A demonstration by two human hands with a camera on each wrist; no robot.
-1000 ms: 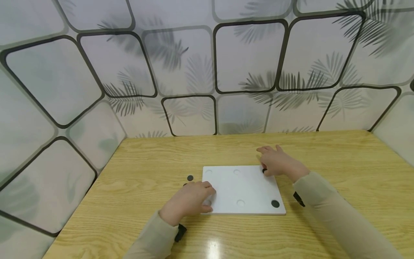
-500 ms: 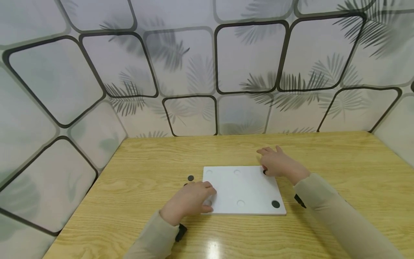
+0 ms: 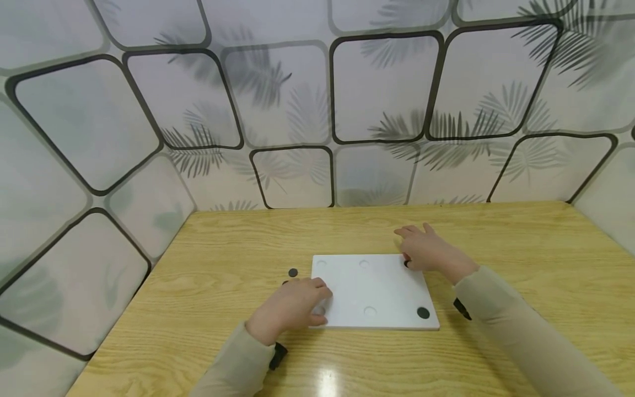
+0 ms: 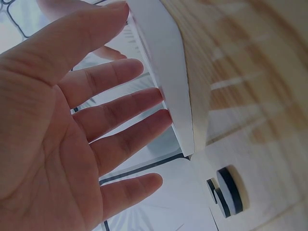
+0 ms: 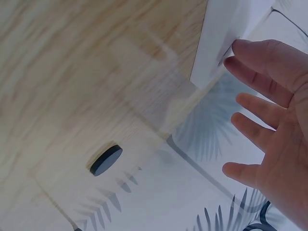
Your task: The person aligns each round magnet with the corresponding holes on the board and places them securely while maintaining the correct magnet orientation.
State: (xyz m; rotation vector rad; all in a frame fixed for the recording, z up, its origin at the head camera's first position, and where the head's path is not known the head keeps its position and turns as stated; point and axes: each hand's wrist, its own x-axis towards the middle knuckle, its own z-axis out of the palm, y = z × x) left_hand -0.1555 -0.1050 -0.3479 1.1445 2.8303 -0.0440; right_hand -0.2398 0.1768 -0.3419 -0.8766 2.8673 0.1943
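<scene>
A white board [image 3: 367,292] with shallow round recesses lies on the table. My left hand [image 3: 295,306] rests at its near left corner, fingers loosely extended; in the left wrist view the fingertips touch the board's surface. My right hand [image 3: 424,249] is at the far right corner, where thumb and index finger pinch a black disc [image 3: 406,264], mostly hidden by them. In the right wrist view only a dark sliver of that disc shows at the fingertips, while the other fingers spread apart. Another black disc [image 3: 423,313] sits at the board's near right corner.
Left of the board, loose black discs [image 3: 293,272] lie on the wooden table [image 3: 223,264], partly covered by my left hand; several discs [image 4: 229,190] show in the left wrist view. One more loose disc [image 5: 106,160] appears in the right wrist view. A patterned wall [image 3: 379,88] stands behind.
The view shifts very slightly. Both hands, the board and the discs stay in essentially the same places.
</scene>
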